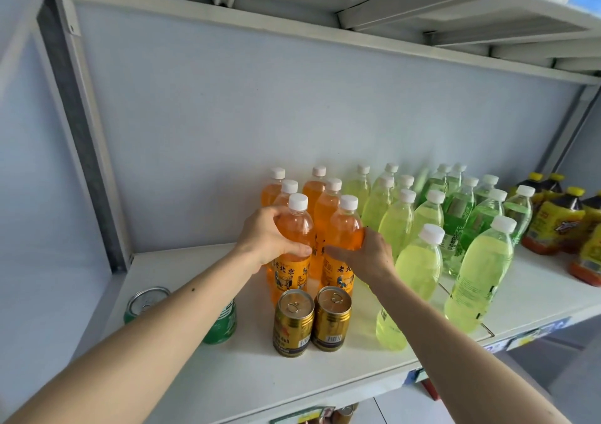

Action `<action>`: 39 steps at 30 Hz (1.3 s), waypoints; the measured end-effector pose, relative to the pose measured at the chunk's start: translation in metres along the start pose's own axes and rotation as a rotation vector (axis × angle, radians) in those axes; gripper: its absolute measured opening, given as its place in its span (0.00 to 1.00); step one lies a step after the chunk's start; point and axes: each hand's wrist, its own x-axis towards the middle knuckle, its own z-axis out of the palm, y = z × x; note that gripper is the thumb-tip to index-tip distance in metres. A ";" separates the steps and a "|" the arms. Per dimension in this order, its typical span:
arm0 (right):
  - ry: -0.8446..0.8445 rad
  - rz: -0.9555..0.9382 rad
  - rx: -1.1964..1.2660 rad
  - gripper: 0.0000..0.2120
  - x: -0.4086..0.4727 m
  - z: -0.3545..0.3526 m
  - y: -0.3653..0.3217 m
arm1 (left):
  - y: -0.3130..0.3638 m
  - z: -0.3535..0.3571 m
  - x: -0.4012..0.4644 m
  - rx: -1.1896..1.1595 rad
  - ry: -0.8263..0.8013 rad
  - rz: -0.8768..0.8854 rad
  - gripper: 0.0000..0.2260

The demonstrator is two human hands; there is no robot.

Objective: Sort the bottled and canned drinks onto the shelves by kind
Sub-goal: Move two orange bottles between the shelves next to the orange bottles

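Left hand (266, 238) and right hand (367, 254) each clamped on a front orange-drink bottle (294, 228), (344, 231); two gold cans (294, 322) sealed, upright just in front.

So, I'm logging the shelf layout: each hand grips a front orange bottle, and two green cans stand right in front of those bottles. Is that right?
Not quite. The head view shows the left hand and right hand each gripping a front orange bottle, but the two cans right in front are gold. The only green can stands off to the left.
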 end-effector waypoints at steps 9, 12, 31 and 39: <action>-0.047 0.003 0.025 0.31 -0.001 0.003 0.002 | -0.002 0.009 -0.003 0.041 -0.033 0.014 0.41; -0.067 0.000 0.044 0.31 0.000 0.002 0.005 | -0.001 0.011 -0.005 0.042 -0.038 0.017 0.40; -0.099 -0.047 -0.098 0.31 -0.008 -0.003 0.009 | 0.001 0.006 -0.015 0.020 -0.070 0.012 0.39; -0.085 -0.019 -0.010 0.32 -0.021 -0.002 0.009 | -0.010 0.012 -0.020 0.019 -0.038 0.075 0.40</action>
